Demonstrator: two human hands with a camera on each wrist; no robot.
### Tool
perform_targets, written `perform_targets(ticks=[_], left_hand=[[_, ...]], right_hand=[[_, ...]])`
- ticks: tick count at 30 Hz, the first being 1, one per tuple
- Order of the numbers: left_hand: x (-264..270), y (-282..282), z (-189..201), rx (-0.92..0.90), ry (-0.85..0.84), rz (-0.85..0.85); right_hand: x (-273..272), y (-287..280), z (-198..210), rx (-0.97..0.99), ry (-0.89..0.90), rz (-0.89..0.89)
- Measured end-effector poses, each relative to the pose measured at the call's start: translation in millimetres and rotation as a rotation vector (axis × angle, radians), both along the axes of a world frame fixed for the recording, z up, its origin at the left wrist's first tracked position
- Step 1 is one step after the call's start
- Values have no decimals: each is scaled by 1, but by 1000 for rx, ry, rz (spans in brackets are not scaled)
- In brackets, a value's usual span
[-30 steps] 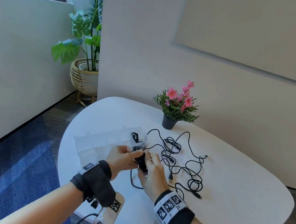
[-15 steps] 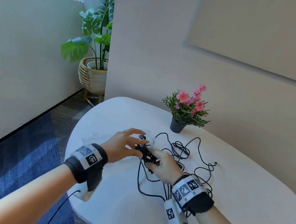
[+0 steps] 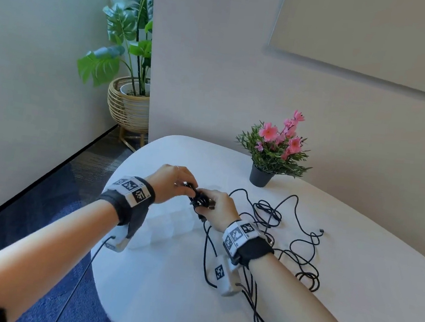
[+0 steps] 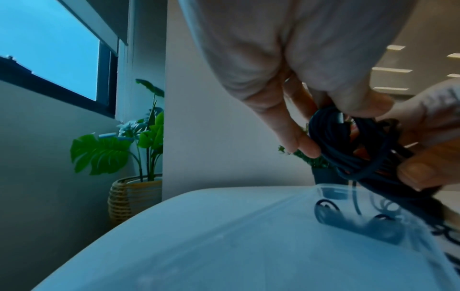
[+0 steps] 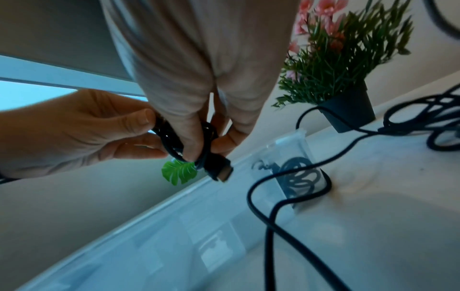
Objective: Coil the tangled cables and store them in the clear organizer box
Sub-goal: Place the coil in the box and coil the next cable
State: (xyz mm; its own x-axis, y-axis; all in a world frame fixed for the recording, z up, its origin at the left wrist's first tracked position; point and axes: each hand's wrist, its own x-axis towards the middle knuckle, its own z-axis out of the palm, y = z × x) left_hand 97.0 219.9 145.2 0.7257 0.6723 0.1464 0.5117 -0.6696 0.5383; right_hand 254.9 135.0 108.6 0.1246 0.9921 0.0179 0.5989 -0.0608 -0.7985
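Note:
Both hands hold a small coil of black cable [image 3: 199, 199] above the right end of the clear organizer box [image 3: 170, 226]. My left hand [image 3: 187, 187] pinches the coil [image 4: 348, 141] from the left with thumb and fingers. My right hand [image 3: 208, 205] grips the coil [image 5: 174, 137] from the right, and a USB plug [image 5: 221, 169] sticks out below its fingers. One end compartment of the box holds another coiled cable [image 5: 297, 180]. The cable's loose tail hangs down to the table, where tangled black cables [image 3: 278, 220] sprawl to the right of my hands.
A small black pot of pink flowers [image 3: 261, 176] stands at the back of the white table [image 3: 351, 280], close to the wall. Cable loops [image 3: 307, 279] lie beside my right forearm. A large potted plant [image 3: 131, 100] stands on the floor, off the table to the left.
Both hands have kept hold of the coil and moved a little away from me over the box. The left hand has turned palm down over it.

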Motion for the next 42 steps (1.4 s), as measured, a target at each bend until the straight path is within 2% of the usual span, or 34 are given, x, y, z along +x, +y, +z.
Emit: perform_targets(ticks=[5, 8, 13, 19, 22, 26, 32, 35, 37, 42], left_hand=[[5, 11, -5, 26, -78, 53], [14, 15, 0, 53, -65, 47], [25, 21, -7, -55, -31, 113], [32, 31, 11, -46, -5, 86], [27, 32, 2, -55, 78, 110], [23, 27, -25, -112, 173, 122], [32, 32, -21, -74, 313, 77], [44, 29, -20, -35, 468, -15], [49, 30, -18, -18, 534, -56], [45, 42, -11, -6, 493, -12]], right_hand=[[-2, 15, -2, 68, 5, -53], [-1, 16, 1, 96, 39, -105], [1, 15, 5, 47, 89, -140], [0, 23, 12, 63, 109, -210], [-3, 25, 4, 11, -12, -176], [-8, 33, -18, -125, -386, -112], [-4, 35, -22, -118, -500, -134], [-2, 34, -24, -170, -720, -184], [-4, 36, -23, -172, -791, -183], [-6, 47, -13, -274, -804, -135]])
